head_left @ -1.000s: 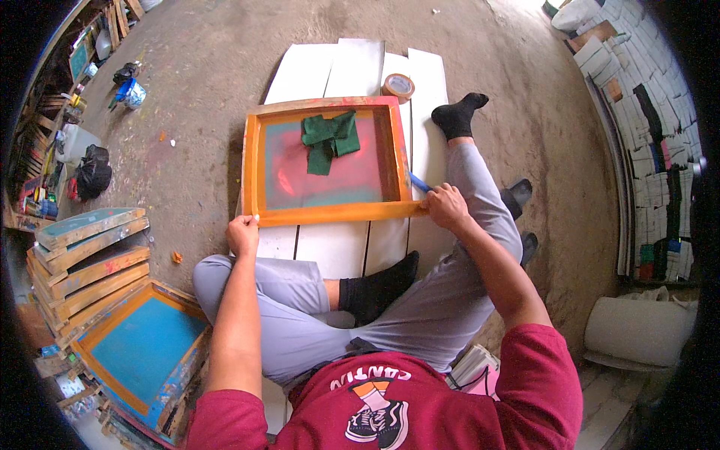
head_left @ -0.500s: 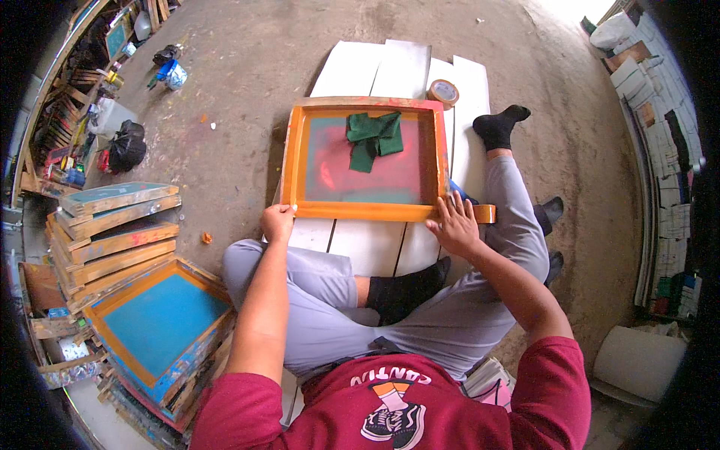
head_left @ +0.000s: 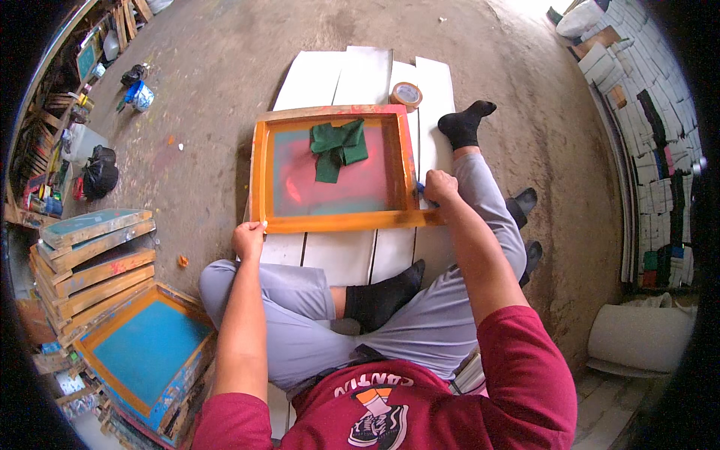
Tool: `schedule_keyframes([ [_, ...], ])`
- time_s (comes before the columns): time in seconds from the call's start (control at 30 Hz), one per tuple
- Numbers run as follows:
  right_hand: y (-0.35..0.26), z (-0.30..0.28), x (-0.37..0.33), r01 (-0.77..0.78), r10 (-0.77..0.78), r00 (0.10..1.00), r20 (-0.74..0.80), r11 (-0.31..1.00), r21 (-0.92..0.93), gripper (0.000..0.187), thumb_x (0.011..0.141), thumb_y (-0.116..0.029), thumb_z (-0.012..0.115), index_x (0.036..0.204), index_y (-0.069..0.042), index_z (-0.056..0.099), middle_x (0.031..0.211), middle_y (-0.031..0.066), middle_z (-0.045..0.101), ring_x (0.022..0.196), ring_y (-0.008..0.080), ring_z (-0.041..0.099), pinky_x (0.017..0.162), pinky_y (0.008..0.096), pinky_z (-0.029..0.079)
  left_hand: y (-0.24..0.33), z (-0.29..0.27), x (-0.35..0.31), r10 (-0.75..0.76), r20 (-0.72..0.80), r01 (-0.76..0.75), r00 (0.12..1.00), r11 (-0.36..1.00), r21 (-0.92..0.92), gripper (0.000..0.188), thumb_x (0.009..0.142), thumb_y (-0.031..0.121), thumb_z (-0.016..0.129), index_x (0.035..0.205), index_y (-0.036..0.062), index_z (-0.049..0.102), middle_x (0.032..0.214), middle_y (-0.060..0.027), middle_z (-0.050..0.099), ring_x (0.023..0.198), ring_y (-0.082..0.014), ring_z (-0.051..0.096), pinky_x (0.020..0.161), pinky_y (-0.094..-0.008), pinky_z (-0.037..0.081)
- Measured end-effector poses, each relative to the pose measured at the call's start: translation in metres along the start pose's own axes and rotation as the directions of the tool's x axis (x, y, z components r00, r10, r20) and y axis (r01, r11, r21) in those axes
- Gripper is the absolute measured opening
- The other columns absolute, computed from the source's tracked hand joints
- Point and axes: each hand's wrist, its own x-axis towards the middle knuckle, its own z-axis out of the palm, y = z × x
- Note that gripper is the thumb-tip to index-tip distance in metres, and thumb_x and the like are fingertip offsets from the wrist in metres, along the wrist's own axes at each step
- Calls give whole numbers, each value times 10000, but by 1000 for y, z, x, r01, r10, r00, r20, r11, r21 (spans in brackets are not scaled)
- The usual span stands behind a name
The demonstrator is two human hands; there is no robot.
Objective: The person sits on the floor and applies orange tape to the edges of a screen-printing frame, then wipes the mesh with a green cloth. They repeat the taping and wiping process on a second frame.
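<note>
A wooden screen-printing frame (head_left: 412,150) with brown tape along its inner edges lies on white boards. Its mesh is pink and grey-green, and a crumpled dark green cloth (head_left: 337,150) rests on it. A strip of brown packing tape (head_left: 337,220) runs along the near side. My left hand (head_left: 248,240) pinches the strip's left end at the near left corner. Beside the right edge, my right hand (head_left: 441,187) is closed around a blue object (head_left: 421,188), mostly hidden by the fingers. The tape's right end passes behind my right forearm.
Another tape roll (head_left: 406,94) lies beyond the frame on the white boards (head_left: 315,79). Stacked wooden frames (head_left: 105,262) and a blue-mesh screen (head_left: 154,337) stand at my left. A paint-stained bucket (head_left: 139,96) is farther off. My legs surround the boards' near part.
My right hand has lifted from the tape at the near right corner, moved up beside the frame, and closed at the blue object. My left hand still pinches the tape. The whole view has shifted.
</note>
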Motion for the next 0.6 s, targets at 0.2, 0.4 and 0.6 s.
schedule_keyframes([
  [0.2, 7, -9, -1, -66, 132, 970, -202, 952, 300, 315, 920, -155, 645, 1212, -64, 720, 1218, 219, 724, 1141, 387, 702, 975, 495, 558, -11, 2, 5, 29, 5, -28, 1000, 997, -74, 266, 820, 233, 873, 899, -11, 803, 808, -142, 786, 701, -221, 753, 682, -365, 574],
  [0.4, 45, 7, -13, 192, 61, 883, -465, 857, 478, 295, 996, -206, 624, 1228, -26, 642, 931, 188, 710, 848, 321, 727, 715, 457, 591, 1, 12, 4, 6, 37, -2, 999, 995, -99, 256, 824, 234, 872, 898, -2, 805, 809, -126, 788, 722, -206, 751, 698, -351, 571],
  [0.6, 11, 60, -81, 188, 243, 916, -320, 445, 876, 334, 988, -251, 690, 1156, 6, 558, 803, 66, 600, 605, 135, 596, 482, 330, 463, -28, 4, 17, -10, 24, 13, 1000, 995, -100, 243, 838, 235, 860, 910, 10, 807, 813, -113, 790, 732, -206, 749, 710, -354, 571],
])
